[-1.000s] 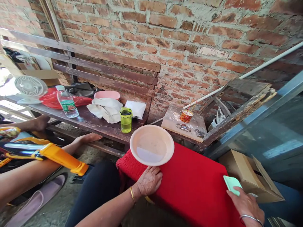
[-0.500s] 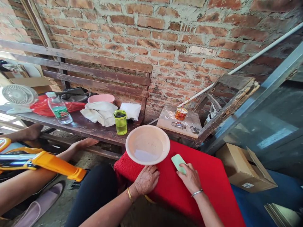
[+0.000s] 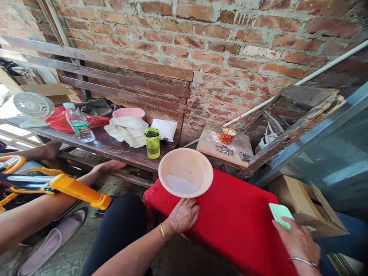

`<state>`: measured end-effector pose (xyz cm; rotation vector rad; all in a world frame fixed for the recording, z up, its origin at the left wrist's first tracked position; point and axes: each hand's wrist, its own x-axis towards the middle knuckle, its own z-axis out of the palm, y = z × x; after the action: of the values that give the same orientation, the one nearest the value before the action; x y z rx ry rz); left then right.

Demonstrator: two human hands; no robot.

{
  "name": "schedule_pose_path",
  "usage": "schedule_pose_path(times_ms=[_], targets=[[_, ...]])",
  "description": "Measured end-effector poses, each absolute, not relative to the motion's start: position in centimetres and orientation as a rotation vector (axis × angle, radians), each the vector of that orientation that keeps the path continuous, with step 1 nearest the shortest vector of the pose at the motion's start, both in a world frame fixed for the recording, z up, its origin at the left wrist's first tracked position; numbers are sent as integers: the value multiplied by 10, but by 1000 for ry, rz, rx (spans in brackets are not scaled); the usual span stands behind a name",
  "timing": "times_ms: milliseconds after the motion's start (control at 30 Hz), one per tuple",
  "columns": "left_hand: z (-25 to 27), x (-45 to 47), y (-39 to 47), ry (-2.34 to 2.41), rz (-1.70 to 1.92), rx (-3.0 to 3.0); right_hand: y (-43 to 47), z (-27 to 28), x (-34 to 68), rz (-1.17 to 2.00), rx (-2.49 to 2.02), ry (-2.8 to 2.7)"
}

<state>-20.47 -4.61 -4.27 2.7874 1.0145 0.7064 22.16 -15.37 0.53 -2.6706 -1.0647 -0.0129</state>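
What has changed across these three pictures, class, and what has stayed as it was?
The right hand, holding the green block, has swung back out to the right edge of the red cloth; half a second ago it was pressed on the cloth beside the bowl. It has kept hold of the block throughout. The left hand stays on the cloth just below the bowl, which has not moved.

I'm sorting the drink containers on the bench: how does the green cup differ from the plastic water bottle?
The green cup is yellow-green and tinted throughout; the water bottle is clear with a green label. The cup is shorter and straight-sided, while the bottle is taller and narrows to a small pale cap. The cup stands near the bench's right end beside the white cloth; the bottle stands further left by the red bag. Both are upright and closed on the wooden bench.
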Motion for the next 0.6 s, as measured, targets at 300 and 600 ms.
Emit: schedule_pose_path(times_ms=[300, 600], targets=[[-47, -205, -47, 1023, 693, 2806, 0, 15, 30, 240, -2353, -1699], [-50, -208, -50, 1060, 690, 2811, 28, -1, 54, 273, -2325, -1786]])
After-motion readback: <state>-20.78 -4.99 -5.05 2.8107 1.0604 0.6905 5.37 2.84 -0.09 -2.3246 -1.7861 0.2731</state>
